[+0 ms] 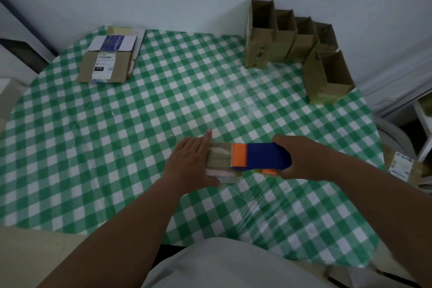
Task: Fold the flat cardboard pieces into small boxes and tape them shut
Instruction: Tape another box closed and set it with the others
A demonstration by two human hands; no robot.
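A round table [140,124] under a green-and-white checked cloth fills the scene; at the far left lies a stack of flat cardboard pieces [109,58], the top ones bearing printed labels; at the far right stand five open-topped folded boxes [294,40], four in a row and one nearer; near the middle a small box [222,161] rests on the cloth.
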